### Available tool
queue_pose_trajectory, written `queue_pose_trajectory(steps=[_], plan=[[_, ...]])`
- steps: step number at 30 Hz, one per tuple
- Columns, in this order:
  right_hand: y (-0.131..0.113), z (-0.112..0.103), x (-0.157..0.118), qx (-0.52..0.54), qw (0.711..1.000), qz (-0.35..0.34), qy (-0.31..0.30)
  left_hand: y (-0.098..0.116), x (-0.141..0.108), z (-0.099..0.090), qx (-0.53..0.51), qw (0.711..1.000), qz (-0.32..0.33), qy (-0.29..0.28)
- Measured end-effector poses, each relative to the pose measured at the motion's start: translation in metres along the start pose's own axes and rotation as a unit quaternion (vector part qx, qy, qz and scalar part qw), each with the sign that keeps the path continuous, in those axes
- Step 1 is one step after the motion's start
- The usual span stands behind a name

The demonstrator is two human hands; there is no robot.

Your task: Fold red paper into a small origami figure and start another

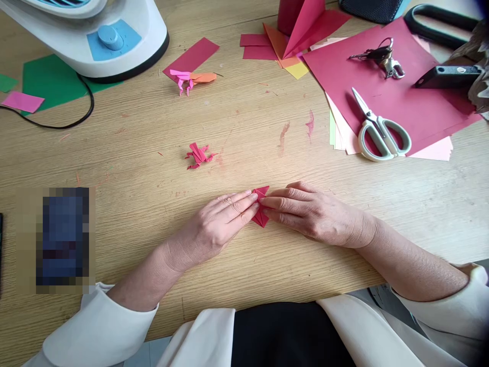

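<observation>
A small piece of folded red paper point(261, 219) with pointed ends and crease lines lies on the wooden table in front of me. From the left, my left hand point(223, 216) presses its fingertips together on the paper's edge. My right hand point(313, 213) holds the opposite side, fingers closed and partly covering it. Both thumbs are mostly hidden. Just beyond my left hand sits a finished red origami figure point(198, 155) with thin legs. Farther back stands a pink and orange origami figure point(191, 79).
White-handled scissors point(384, 137) and keys point(382, 58) rest on red paper sheets point(332, 66) at the right. A white appliance base point(126, 30) with a blue knob stands at the back left, its black cable point(89, 107) curling on the table. A pixelated patch point(63, 237) is at left.
</observation>
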State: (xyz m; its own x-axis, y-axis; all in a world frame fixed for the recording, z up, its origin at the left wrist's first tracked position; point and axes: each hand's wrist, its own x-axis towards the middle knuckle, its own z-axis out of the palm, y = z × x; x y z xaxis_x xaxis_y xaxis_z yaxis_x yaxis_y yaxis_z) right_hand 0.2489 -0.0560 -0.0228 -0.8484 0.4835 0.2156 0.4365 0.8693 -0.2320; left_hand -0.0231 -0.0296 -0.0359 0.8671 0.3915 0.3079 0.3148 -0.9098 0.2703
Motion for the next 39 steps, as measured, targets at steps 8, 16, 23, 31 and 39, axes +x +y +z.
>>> queue_pose_trajectory(steps=[8,16,23,31,39], plan=[[-0.0001,0.0033,-0.0012,-0.023,0.999,-0.032,0.031,-0.0015,-0.0012,0.0006,-0.013,1.0,-0.004,-0.003],[-0.0031,-0.0004,0.0014,-0.028,0.999,-0.022,0.024,-0.0008,-0.0005,-0.0015,-0.009,1.0,0.003,-0.015],[-0.0059,0.0019,0.0005,-0.002,1.0,-0.022,0.016,-0.0001,-0.0015,-0.0022,0.009,1.0,0.008,-0.023],[-0.0085,0.0035,0.0004,-0.011,1.0,-0.014,-0.005,0.0012,-0.0003,-0.0037,0.012,1.0,0.007,-0.023],[-0.0082,0.006,0.0012,-0.002,1.0,-0.005,-0.007,0.0038,-0.0004,-0.0015,0.032,0.999,-0.004,-0.019]])
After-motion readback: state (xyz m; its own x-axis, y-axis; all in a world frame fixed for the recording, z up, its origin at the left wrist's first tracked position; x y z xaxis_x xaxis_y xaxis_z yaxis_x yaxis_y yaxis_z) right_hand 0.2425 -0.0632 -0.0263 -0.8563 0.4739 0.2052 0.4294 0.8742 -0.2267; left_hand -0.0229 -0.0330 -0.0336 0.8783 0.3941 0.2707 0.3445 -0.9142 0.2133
